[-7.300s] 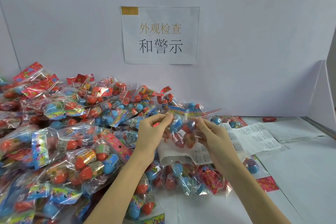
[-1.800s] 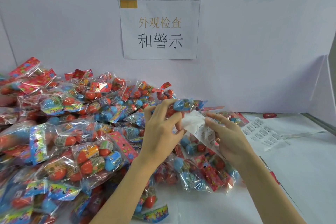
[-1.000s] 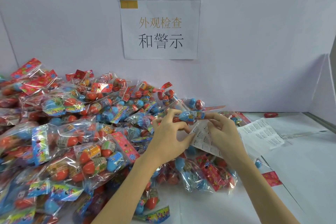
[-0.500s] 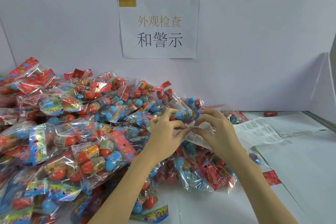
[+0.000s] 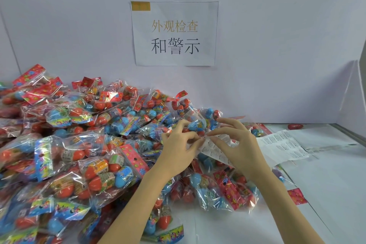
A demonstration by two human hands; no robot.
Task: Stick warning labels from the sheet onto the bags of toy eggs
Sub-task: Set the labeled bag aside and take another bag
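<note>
**Label being peeled from the sheet over the pile**

The hands have come together above the right edge of the heap since about two seconds ago, when the right hand held the sheet up apart from the left. Now the left hand [image 5: 178, 150] pinches thumb to forefinger at the sheet's upper edge, with a bag [image 5: 200, 125] of eggs caught under its raised fingers. The right hand [image 5: 237, 148] pinches the same edge just beside it, its other fingers spread above. The sheet [image 5: 215, 150] hangs between them, curling down over the right palm; its far end lies on the table [image 5: 326, 184]. Whether a label is already free of the backing cannot be told, as the pinch point is too small.

My reading: a label is being lifted, and the bag held by the left hand is the one to receive it. The big pile [image 5: 79, 144] to the left suggests most of the work remains. A sign [image 5: 175, 33] hangs on the wall behind.
</note>
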